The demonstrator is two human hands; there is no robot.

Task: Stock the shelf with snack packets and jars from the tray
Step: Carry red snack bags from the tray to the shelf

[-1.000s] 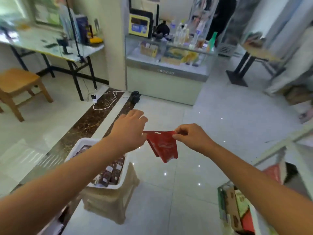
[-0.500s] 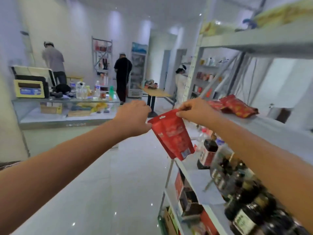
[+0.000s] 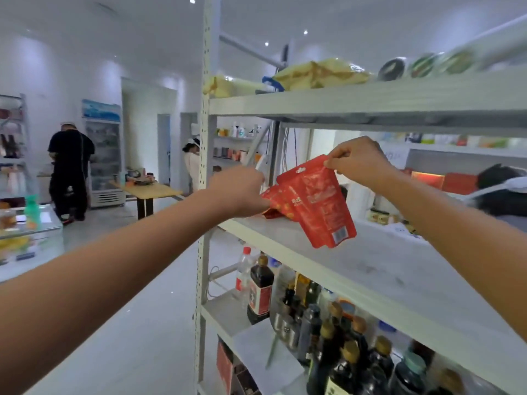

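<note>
The right hand (image 3: 356,162) pinches the top of the red snack packet (image 3: 322,203) at frame centre. The left hand (image 3: 242,192) curls beside the lying packets (image 3: 275,205), grip unclear. The grey shelf (image 3: 385,269) fills the right half, dark bottles (image 3: 336,352) crowd its lower board, and the packet hangs over the middle board.

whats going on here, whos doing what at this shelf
A person is stocking a shelf. The right hand pinches the top of a red packet, which hangs over it. The left hand is at more packets lying at the shelf's end; its fingers are hidden. Bottles stand on the level below.
</note>
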